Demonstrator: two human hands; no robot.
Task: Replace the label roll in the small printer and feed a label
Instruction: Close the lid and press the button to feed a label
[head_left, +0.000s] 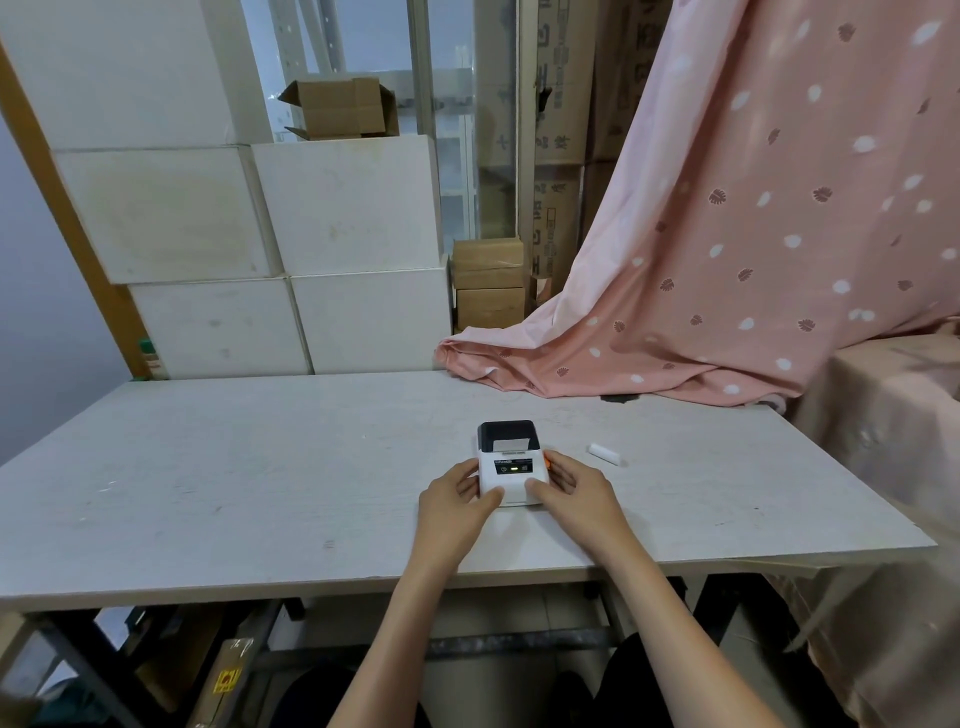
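A small white label printer (510, 466) with a dark lid part at its back stands on the pale table (260, 467). A green light glows on its front panel, and a white label edge shows in the dark slot at the top. My left hand (457, 506) grips the printer's left front corner. My right hand (574, 491) holds its right side, fingers by an orange tab. A small white roll or core (604, 453) lies on the table to the right of the printer.
White foam boxes (332, 260) are stacked behind the table on the left, with brown cartons (488, 283) beside them. A pink patterned cloth (727, 260) drapes onto the table's back right corner. The table's front edge is close to me.
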